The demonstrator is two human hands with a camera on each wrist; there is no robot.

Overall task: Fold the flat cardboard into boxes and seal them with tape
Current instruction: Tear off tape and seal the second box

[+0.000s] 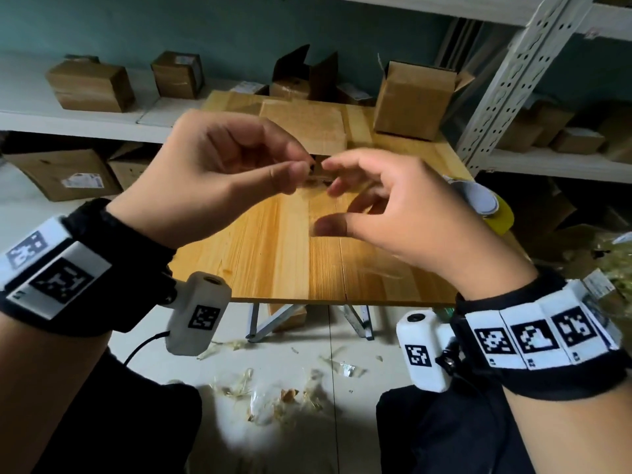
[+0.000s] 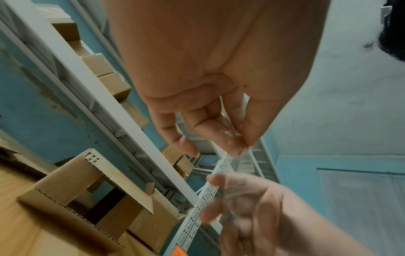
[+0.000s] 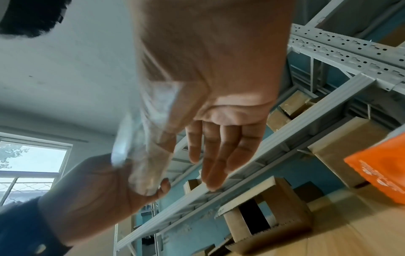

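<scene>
Both hands are raised above the wooden counter (image 1: 284,248), close together and nearly fingertip to fingertip. The left hand (image 1: 208,172) has a narrow grip: thumb and forefinger pinch one end of a crumpled strip of clear tape (image 3: 140,155), the other fingers curled beside them. The tape runs from that pinch to the right hand (image 1: 396,213), where it clings along the thumb side; that hand's fingers (image 3: 219,155) are loose and spread, so its grip is wide and closes on nothing. The tape is blurred in the wrist views and almost invisible from the head camera. On the far right part of the counter stands an open cardboard box (image 1: 413,100), its top flaps up, well apart from the hands. A flat cardboard sheet (image 1: 304,124) lies on the counter just left of the box, beyond the hands. At the counter's right edge, partly hidden behind the right hand, lies a yellow tape dispenser (image 1: 492,206). White metal shelves (image 1: 68,111) behind the counter carry more cardboard boxes, and scraps of clear tape litter the floor (image 1: 273,388) below.
</scene>
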